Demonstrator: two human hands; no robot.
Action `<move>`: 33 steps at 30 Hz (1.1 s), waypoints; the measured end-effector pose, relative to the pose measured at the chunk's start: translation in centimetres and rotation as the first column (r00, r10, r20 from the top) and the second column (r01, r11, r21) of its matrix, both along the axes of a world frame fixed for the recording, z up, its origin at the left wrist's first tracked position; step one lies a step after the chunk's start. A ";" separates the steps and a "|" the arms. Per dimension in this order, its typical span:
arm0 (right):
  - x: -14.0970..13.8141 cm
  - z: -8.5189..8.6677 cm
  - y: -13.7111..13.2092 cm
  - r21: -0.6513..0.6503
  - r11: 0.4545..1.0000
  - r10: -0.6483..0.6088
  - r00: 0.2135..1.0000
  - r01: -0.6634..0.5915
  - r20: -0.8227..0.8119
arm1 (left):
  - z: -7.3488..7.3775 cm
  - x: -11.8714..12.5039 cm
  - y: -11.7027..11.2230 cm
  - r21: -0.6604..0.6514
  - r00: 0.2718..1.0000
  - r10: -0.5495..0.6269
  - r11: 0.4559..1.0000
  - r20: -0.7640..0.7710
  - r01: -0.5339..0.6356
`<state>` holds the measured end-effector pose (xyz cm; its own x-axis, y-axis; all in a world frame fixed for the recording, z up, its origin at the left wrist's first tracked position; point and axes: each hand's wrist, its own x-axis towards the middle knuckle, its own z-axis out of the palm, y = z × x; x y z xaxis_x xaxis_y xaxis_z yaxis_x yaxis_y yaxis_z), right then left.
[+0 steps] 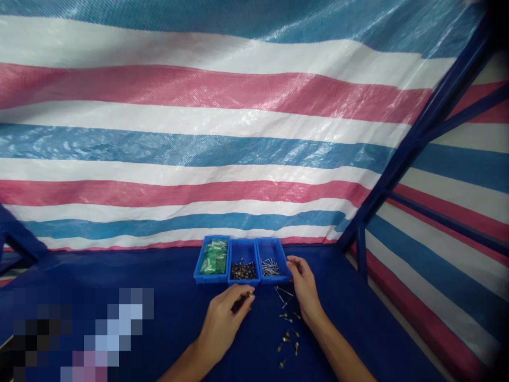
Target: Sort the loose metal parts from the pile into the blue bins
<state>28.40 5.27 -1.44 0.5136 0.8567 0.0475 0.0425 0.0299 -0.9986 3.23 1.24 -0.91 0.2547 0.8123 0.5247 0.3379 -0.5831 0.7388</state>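
Observation:
My left hand [223,320] is closed in a pinch on a small brass-coloured metal piece [250,294], just in front of the middle blue bin [243,246]. That bin holds many dark and brass-coloured small metal parts [242,271]. Beside the right blue bin [270,246], which contains thin silver nails [270,267], is my right hand [304,284]. Its thumb and index finger come close together at the bin's right edge; what lies between them, if anything, is hidden. Several loose nails [283,297] and small metal pieces with stems [287,335] lie scattered between my forearms.
The left blue bin [201,270] contains green and clear small packets [214,257]. All three bins stand side by side on the dark blue tabletop [159,276]. A striped tarp [199,119] hangs behind, and a blue metal frame [392,164] slants up at right. The lower left is blurred out.

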 end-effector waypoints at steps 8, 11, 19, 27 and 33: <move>0.0 0.0 0.1 -0.004 1.000 0.001 1.000 -0.001 -0.007 | 0.6 -0.2 -0.1 0.006 0.998 -0.059 0.998 -0.014 0.059; 0.0 0.0 0.1 -0.008 1.000 0.002 1.000 -0.003 -0.009 | 0.8 -0.1 -0.1 0.014 0.998 -0.068 0.998 -0.004 0.068; 0.0 0.0 0.0 -0.002 1.000 0.006 1.000 -0.006 -0.012 | 1.1 0.0 -0.2 0.052 0.998 -0.052 0.997 -0.035 0.054; -0.1 0.1 0.0 -0.005 1.000 0.009 1.000 -0.009 -0.009 | 0.4 -0.1 0.0 0.045 0.996 -0.070 0.996 -0.053 0.072; -0.1 0.2 0.0 -0.001 1.000 0.007 1.000 -0.007 -0.012 | 0.4 -0.2 -0.2 0.052 0.996 -0.048 0.997 -0.070 0.052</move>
